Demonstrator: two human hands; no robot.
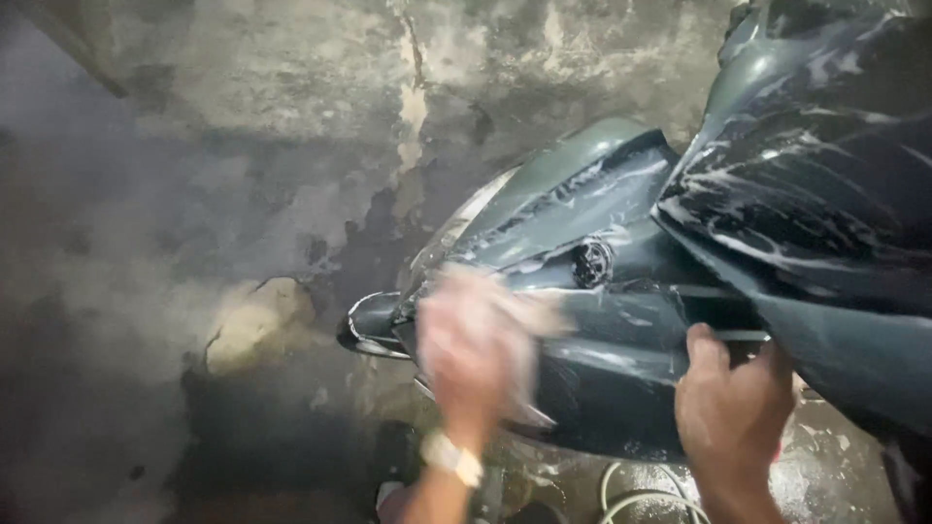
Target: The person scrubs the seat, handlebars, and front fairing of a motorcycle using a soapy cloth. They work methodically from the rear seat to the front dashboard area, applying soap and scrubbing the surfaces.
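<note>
A dark grey-green scooter (621,320) streaked with soap foam fills the right half of the view, its rear end pointing left. My left hand (476,349), blurred by motion and wearing a wristwatch (452,456), presses a pale cloth (529,315) against the scooter's side panel. My right hand (733,408) grips the lower edge of the panel just under the seat (815,184), thumb on top. The seat is black and covered in suds. A round cap (592,262) sits on the body between the two hands.
A stained, peeling concrete wall (291,146) stands close behind the scooter. The floor below is wet and soapy, with a pale hose (636,490) looped near my right forearm. The left side of the view is dark.
</note>
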